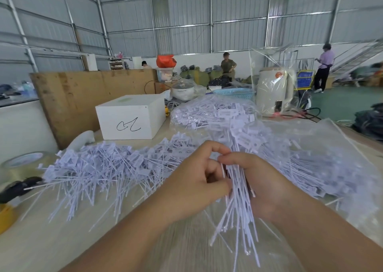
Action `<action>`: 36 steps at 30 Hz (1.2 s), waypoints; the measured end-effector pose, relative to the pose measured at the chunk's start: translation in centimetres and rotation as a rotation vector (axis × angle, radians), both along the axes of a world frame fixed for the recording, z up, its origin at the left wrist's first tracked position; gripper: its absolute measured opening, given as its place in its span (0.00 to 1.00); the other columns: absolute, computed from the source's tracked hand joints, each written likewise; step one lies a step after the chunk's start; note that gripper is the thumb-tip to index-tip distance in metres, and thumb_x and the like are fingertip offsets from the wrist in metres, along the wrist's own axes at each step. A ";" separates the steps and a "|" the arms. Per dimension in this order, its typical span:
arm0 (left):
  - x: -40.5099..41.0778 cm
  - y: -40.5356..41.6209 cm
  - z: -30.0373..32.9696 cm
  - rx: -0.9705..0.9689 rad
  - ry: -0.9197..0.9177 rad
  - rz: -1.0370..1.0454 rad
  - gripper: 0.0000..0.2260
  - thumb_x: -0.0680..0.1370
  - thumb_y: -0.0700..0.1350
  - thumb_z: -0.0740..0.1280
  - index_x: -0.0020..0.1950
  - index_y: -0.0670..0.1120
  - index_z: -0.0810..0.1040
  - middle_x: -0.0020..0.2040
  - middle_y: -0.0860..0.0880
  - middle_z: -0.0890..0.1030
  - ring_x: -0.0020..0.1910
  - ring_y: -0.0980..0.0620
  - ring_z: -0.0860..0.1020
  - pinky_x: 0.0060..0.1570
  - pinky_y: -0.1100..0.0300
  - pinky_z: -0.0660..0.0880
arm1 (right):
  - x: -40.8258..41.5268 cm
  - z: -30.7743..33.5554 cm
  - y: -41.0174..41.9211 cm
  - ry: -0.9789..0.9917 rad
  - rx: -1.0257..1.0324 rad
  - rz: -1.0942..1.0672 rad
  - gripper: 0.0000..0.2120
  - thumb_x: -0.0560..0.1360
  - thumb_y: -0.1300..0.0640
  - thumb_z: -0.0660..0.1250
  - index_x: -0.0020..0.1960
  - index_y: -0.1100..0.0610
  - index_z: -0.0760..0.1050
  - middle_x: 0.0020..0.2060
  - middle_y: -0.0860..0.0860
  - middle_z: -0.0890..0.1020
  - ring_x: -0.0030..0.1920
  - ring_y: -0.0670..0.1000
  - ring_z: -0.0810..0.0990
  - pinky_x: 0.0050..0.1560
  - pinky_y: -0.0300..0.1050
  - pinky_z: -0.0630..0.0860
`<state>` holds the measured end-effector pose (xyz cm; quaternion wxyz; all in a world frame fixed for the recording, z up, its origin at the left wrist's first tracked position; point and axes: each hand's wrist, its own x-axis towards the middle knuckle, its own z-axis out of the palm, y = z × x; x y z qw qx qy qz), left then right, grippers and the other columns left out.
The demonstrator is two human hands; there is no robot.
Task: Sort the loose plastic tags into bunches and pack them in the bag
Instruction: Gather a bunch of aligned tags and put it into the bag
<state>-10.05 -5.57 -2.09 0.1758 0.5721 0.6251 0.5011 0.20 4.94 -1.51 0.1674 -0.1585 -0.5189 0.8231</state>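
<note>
While both hands (223, 180) pinched one bunch (238, 199), loose tags (99, 168) left of them remained unsorted.

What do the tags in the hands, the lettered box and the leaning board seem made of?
Tags: thin white plastic, likely; the tails splay springily. Box: probably matt white card, marked in pen. Board: rough brown plywood or chipboard, stained.

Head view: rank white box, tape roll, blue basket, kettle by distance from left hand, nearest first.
From the left hand:
1. White box, behind it to the left.
2. Tape roll, far left table edge.
3. Blue basket and kettle, back right; too close to call.
</note>
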 end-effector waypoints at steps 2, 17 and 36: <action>-0.1 0.0 -0.2 -0.017 0.102 -0.012 0.19 0.73 0.43 0.70 0.57 0.63 0.69 0.31 0.55 0.76 0.31 0.57 0.73 0.36 0.66 0.71 | 0.0 -0.3 0.2 -0.008 0.016 0.008 0.07 0.72 0.65 0.64 0.47 0.66 0.78 0.37 0.63 0.77 0.34 0.57 0.78 0.35 0.46 0.72; -5.4 1.0 -3.1 -0.133 0.572 0.305 0.32 0.74 0.60 0.69 0.74 0.57 0.61 0.67 0.64 0.62 0.65 0.63 0.59 0.61 0.69 0.56 | 1.3 1.8 1.2 0.181 0.542 -0.298 0.03 0.69 0.63 0.72 0.37 0.60 0.83 0.28 0.55 0.80 0.29 0.49 0.77 0.29 0.35 0.71; -4.0 2.7 -1.5 0.041 -0.276 0.373 0.15 0.75 0.63 0.62 0.52 0.56 0.80 0.50 0.62 0.82 0.55 0.62 0.77 0.48 0.64 0.68 | 3.3 0.0 4.4 0.157 0.481 -0.051 0.04 0.62 0.61 0.77 0.32 0.55 0.82 0.28 0.53 0.81 0.27 0.48 0.77 0.32 0.37 0.75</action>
